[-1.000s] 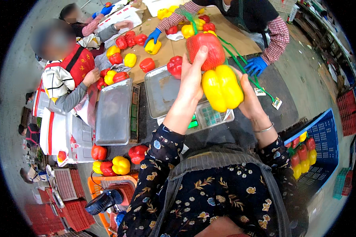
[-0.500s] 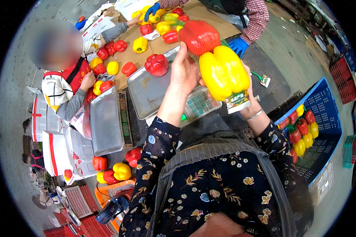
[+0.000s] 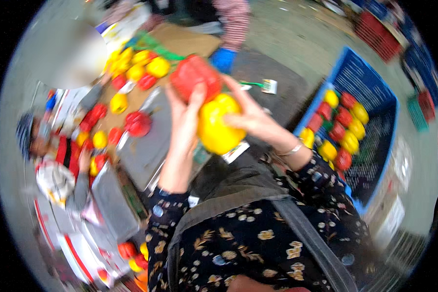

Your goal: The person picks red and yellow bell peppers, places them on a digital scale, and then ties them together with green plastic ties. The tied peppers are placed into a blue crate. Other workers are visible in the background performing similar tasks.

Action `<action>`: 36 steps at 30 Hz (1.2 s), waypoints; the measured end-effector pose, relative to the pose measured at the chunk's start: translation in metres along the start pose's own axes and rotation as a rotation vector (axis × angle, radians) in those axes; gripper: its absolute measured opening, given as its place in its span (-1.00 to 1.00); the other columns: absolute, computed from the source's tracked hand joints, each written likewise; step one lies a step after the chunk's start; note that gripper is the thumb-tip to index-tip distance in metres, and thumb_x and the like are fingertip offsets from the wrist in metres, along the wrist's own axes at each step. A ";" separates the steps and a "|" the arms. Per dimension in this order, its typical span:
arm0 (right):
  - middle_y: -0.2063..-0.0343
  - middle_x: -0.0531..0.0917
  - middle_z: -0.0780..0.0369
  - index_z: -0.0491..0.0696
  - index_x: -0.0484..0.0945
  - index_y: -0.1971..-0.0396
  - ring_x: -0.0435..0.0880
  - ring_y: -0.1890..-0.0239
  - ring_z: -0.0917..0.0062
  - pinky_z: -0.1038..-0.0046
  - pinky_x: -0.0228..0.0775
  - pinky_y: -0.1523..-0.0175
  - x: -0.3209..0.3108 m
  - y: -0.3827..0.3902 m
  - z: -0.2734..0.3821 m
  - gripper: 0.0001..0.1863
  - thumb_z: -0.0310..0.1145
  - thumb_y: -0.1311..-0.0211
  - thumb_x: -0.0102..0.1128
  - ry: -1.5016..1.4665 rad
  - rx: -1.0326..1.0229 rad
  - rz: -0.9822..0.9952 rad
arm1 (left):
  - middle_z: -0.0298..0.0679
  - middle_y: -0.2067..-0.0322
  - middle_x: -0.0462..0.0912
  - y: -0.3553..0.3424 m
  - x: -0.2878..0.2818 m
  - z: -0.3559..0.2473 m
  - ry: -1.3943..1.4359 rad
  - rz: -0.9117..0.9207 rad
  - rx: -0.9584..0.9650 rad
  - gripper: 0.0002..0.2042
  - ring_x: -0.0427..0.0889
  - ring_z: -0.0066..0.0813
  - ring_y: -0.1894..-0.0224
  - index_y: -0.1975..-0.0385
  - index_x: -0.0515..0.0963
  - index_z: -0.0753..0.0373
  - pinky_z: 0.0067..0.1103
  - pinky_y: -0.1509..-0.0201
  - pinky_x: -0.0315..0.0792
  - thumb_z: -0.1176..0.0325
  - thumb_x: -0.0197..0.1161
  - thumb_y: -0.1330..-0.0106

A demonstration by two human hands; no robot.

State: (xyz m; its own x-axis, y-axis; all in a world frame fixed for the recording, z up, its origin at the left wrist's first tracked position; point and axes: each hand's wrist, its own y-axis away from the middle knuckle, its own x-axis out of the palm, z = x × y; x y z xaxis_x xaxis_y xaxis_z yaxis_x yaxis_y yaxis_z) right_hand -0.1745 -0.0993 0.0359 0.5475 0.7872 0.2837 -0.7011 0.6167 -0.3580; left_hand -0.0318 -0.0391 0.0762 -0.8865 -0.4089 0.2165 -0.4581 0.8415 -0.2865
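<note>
Close in front of me I hold a red bell pepper and a yellow bell pepper pressed together, the red one farther away. My left hand is closed round the left side of the red pepper, its thumb on top. On the right side, my right hand grips the yellow pepper with its thumb across it; its other fingers reach up beside the red one. From the yellow pepper's lower end hangs a printed tag. Motion blurs the picture, and fingers under the peppers are hidden.
A blue crate with red and yellow peppers stands to my right. Metal trays and loose peppers lie left. Beyond is a co-worker's blue glove; another person stands at left.
My view has swung right, so the crate shows nearer. Both hands have drawn the two peppers closer to me, and the right thumb now lies across the yellow one.
</note>
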 end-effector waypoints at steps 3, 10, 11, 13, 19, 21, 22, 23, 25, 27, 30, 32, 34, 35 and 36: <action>-0.18 0.26 0.13 -0.21 -0.13 -0.32 0.27 -0.19 0.50 0.44 0.16 -0.26 -0.011 0.020 0.010 0.07 -0.30 0.08 0.45 -0.063 0.036 -0.072 | -0.09 -0.21 0.21 0.015 0.032 -0.008 -0.170 0.112 -0.036 -0.20 0.27 -0.28 -0.22 -0.33 -0.13 0.20 -0.40 -0.27 0.17 0.09 0.22 -0.25; -0.06 0.48 0.13 -0.09 0.25 -0.18 0.51 -0.06 0.35 0.26 0.33 -0.18 -0.114 0.124 0.053 -0.36 -0.11 -0.13 0.13 -0.360 -0.082 -0.516 | -0.05 -0.24 0.18 0.009 0.062 0.007 -0.281 0.590 -0.180 -0.20 0.26 -0.24 -0.23 -0.37 -0.19 0.13 -0.36 -0.24 0.16 0.02 0.15 -0.28; -0.02 0.51 0.14 -0.09 0.31 -0.12 0.53 -0.03 0.34 0.25 0.36 -0.15 -0.136 0.137 0.058 -0.43 -0.10 -0.17 0.10 -0.449 -0.056 -0.610 | -0.08 -0.21 0.28 0.012 0.056 0.012 -0.342 0.566 -0.195 -0.31 0.35 -0.30 -0.19 -0.36 -0.08 0.16 -0.43 -0.21 0.23 0.08 0.06 -0.33; 0.04 0.56 0.14 -0.09 0.38 -0.05 0.58 0.03 0.33 0.25 0.41 -0.10 -0.177 0.162 0.072 -0.51 -0.09 -0.22 0.08 -0.464 -0.002 -0.814 | -0.09 -0.19 0.28 0.011 0.035 0.018 -0.284 0.586 -0.336 -0.39 0.41 -0.33 -0.14 -0.34 0.02 0.16 -0.46 -0.17 0.27 0.25 0.08 -0.33; 0.13 0.60 0.17 -0.09 0.39 -0.02 0.63 0.16 0.42 0.36 0.49 0.02 -0.300 0.236 0.033 -0.50 -0.14 -0.16 0.21 -0.197 0.266 -1.131 | -0.11 -0.15 0.35 0.021 -0.007 0.027 -0.370 0.536 -0.514 -0.43 0.44 -0.37 -0.09 -0.28 0.14 0.22 -0.49 -0.13 0.31 0.24 0.12 -0.31; 0.15 0.59 0.19 -0.09 0.34 -0.06 0.63 0.18 0.40 0.38 0.49 0.05 -0.317 0.251 0.007 -0.45 -0.15 -0.14 0.24 -0.091 0.342 -1.154 | -0.11 -0.15 0.35 0.026 -0.018 0.029 -0.373 0.528 -0.545 -0.42 0.45 -0.35 -0.09 -0.27 0.16 0.25 -0.46 -0.14 0.32 0.20 0.14 -0.29; 0.14 0.58 0.18 -0.09 0.30 -0.10 0.63 0.18 0.39 0.37 0.49 0.05 -0.319 0.255 -0.005 -0.40 -0.14 -0.11 0.26 -0.103 0.390 -1.170 | -0.12 -0.15 0.35 0.029 -0.024 0.030 -0.382 0.524 -0.558 -0.42 0.45 -0.35 -0.09 -0.26 0.16 0.25 -0.46 -0.14 0.32 0.20 0.15 -0.29; 0.18 0.60 0.19 -0.08 0.35 -0.05 0.64 0.21 0.38 0.33 0.51 0.07 -0.322 0.255 -0.019 -0.44 -0.12 -0.11 0.25 -0.086 0.446 -1.188 | -0.12 -0.15 0.36 0.033 -0.030 0.030 -0.398 0.514 -0.569 -0.42 0.45 -0.35 -0.09 -0.26 0.17 0.25 -0.45 -0.15 0.32 0.19 0.15 -0.29; 0.11 0.56 0.17 -0.10 0.28 -0.11 0.60 0.14 0.39 0.35 0.48 0.03 -0.321 0.256 -0.032 -0.33 -0.09 -0.06 0.29 -0.158 0.572 -1.147 | -0.12 -0.13 0.37 0.038 -0.042 0.029 -0.391 0.516 -0.595 -0.43 0.44 -0.38 -0.09 -0.27 0.17 0.21 -0.48 -0.16 0.28 0.18 0.14 -0.31; 0.07 0.53 0.16 -0.10 0.24 -0.15 0.58 0.10 0.38 0.34 0.46 0.01 -0.311 0.248 -0.041 -0.26 -0.06 -0.03 0.31 -0.133 0.645 -1.126 | -0.13 -0.14 0.37 0.045 -0.050 0.027 -0.371 0.492 -0.617 -0.43 0.44 -0.38 -0.09 -0.27 0.17 0.21 -0.48 -0.17 0.27 0.17 0.15 -0.31; 0.01 0.48 0.12 -0.09 0.14 -0.21 0.55 0.05 0.35 0.29 0.44 -0.02 -0.290 0.241 -0.053 -0.14 -0.09 0.04 0.39 -0.045 0.643 -1.133 | -0.14 -0.13 0.38 0.052 -0.056 0.027 -0.354 0.479 -0.645 -0.43 0.44 -0.38 -0.09 -0.26 0.19 0.21 -0.47 -0.19 0.26 0.15 0.15 -0.31; 0.02 0.49 0.09 -0.10 0.04 -0.24 0.55 0.04 0.33 0.28 0.44 -0.02 -0.274 0.231 -0.055 -0.03 -0.15 0.12 0.46 0.120 0.733 -1.255 | -0.13 -0.13 0.39 0.053 -0.057 0.027 -0.370 0.480 -0.658 -0.44 0.44 -0.38 -0.09 -0.25 0.20 0.22 -0.46 -0.19 0.26 0.16 0.15 -0.31; 0.04 0.50 0.09 -0.11 0.00 -0.24 0.55 0.05 0.33 0.28 0.46 0.01 -0.271 0.231 -0.059 0.03 -0.18 0.18 0.51 0.200 0.748 -1.239 | -0.12 -0.12 0.40 0.055 -0.057 0.028 -0.353 0.474 -0.650 -0.47 0.44 -0.38 -0.09 -0.25 0.21 0.22 -0.47 -0.20 0.26 0.21 0.14 -0.32; 0.04 0.50 0.09 -0.11 0.01 -0.24 0.55 0.05 0.33 0.29 0.46 0.01 -0.266 0.232 -0.059 0.02 -0.18 0.18 0.51 0.242 0.772 -1.234 | -0.12 -0.12 0.40 0.056 -0.058 0.029 -0.346 0.476 -0.651 -0.47 0.44 -0.37 -0.09 -0.25 0.21 0.23 -0.47 -0.20 0.26 0.22 0.14 -0.32; 0.04 0.50 0.09 -0.11 0.02 -0.23 0.55 0.06 0.34 0.29 0.46 0.02 -0.260 0.229 -0.056 0.01 -0.19 0.18 0.51 0.282 0.794 -1.231 | -0.12 -0.12 0.40 0.056 -0.056 0.031 -0.341 0.480 -0.651 -0.48 0.44 -0.37 -0.09 -0.24 0.21 0.23 -0.47 -0.20 0.26 0.23 0.14 -0.32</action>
State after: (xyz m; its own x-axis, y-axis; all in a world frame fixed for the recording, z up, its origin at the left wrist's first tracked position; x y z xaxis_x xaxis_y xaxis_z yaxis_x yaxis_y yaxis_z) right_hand -0.4516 -0.1626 -0.1690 0.9687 -0.1811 -0.1695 0.2461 0.7882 0.5640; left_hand -0.0095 0.0202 0.0193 -0.9928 0.0455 -0.1112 0.0055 0.9415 0.3368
